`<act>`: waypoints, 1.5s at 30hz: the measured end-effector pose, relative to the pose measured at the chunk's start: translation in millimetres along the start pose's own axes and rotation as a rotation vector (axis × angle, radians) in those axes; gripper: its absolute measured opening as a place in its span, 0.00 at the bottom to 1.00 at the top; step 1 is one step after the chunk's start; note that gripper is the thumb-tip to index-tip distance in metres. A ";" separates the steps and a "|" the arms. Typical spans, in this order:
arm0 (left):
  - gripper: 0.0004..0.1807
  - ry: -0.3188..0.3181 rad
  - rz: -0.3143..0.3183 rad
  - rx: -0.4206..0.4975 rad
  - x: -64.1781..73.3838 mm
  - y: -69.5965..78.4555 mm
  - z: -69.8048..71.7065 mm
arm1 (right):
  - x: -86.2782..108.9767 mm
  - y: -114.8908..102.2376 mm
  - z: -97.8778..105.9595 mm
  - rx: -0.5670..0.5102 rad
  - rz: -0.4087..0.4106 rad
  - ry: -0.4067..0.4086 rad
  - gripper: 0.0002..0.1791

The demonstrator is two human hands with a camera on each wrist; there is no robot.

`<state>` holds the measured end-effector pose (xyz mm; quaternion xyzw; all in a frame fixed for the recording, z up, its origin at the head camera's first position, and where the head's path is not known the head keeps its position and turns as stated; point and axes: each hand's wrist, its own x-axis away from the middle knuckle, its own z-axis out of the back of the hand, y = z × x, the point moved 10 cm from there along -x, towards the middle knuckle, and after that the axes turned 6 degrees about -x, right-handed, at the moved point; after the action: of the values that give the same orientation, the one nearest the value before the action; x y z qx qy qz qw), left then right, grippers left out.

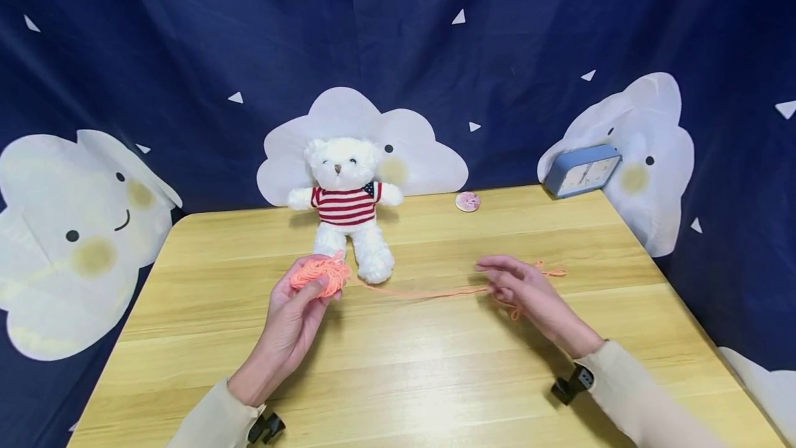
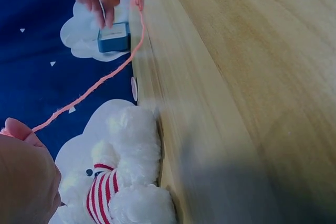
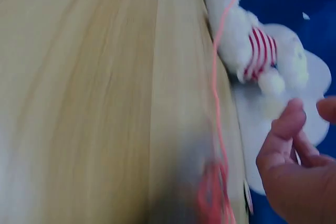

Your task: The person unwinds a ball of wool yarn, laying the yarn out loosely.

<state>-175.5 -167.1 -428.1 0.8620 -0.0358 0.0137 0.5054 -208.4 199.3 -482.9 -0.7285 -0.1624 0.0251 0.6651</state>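
Note:
A bundle of coral-orange yarn (image 1: 323,275) is gripped between the thumb and fingers of my left hand (image 1: 287,327), in front of the white teddy bear (image 1: 345,206). From the bundle a single strand (image 2: 100,83) runs to the right, down toward the tabletop. Over the right part of the table hovers my right hand (image 1: 528,296), its fingers loosely bent with nothing between them. Loose loops of yarn (image 3: 212,195) lie on the wood below that hand, apart from it in the right wrist view. The bear wears a red-and-white striped shirt and leans back near the curtain.
A blue clock (image 1: 583,170) stands at the table's back right corner. Near the back edge lies a small round pink badge (image 1: 468,201). Behind the wooden table (image 1: 410,372) hangs a dark blue curtain (image 1: 410,40) with white clouds.

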 end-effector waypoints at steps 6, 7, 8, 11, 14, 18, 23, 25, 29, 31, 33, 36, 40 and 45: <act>0.15 -0.008 -0.004 0.001 -1.4 -0.8 -2.1 | -20.2 14.3 -60.9 -0.071 -0.036 -0.227 0.27; 0.15 -0.011 -0.005 0.002 -1.7 -0.9 -2.6 | -22.9 16.7 -67.9 -0.068 -0.042 -0.235 0.27; 0.15 -0.013 -0.007 0.003 -2.2 -0.8 -3.2 | -25.4 18.6 -74.3 -0.059 -0.049 -0.238 0.27; 0.15 -0.020 -0.009 0.005 -3.8 -0.6 -4.5 | -31.0 22.3 -93.2 -0.033 -0.066 -0.254 0.27; 0.15 -0.021 -0.010 0.005 -5.3 -0.1 -5.3 | -34.0 22.6 -112.8 -0.006 -0.072 -0.298 0.27; 0.16 -0.025 -0.012 0.005 -6.5 -0.1 -6.3 | -36.0 22.4 -133.6 -0.007 -0.082 -0.354 0.27; 0.16 -0.042 -0.015 0.007 -7.3 -1.5 -7.2 | -34.6 19.0 -142.3 -0.013 -0.081 -0.379 0.24; 0.17 -0.046 -0.016 0.007 -7.3 -2.0 -6.9 | -32.9 17.1 -140.3 -0.001 -0.078 -0.380 0.23; 0.18 -0.045 -0.011 -0.003 -7.2 -2.8 -5.7 | -29.9 12.5 -128.4 0.033 -0.051 -0.362 0.19; 0.18 -0.039 -0.005 -0.008 -7.1 -3.2 -5.0 | -28.6 8.5 -119.7 0.061 -0.022 -0.347 0.18; 0.18 -0.031 -0.002 -0.016 -7.1 -3.3 -4.3 | -26.9 3.5 -109.7 0.090 0.006 -0.319 0.17; 0.18 -0.021 -0.002 -0.034 -6.9 -3.1 -3.5 | -23.7 -5.3 -94.3 0.121 0.043 -0.278 0.17; 0.19 -0.028 -0.008 -0.048 -6.3 -3.7 -3.6 | -19.6 -17.0 -74.6 0.096 0.073 -0.217 0.12; 0.21 -0.040 -0.004 -0.026 -5.9 -4.6 -2.8 | -14.9 -27.8 -47.5 0.054 0.093 -0.104 0.08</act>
<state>-181.0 -162.1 -431.0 0.8555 -0.0443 -0.0048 0.5159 -216.2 151.3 -453.0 -0.7149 -0.1620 0.0984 0.6731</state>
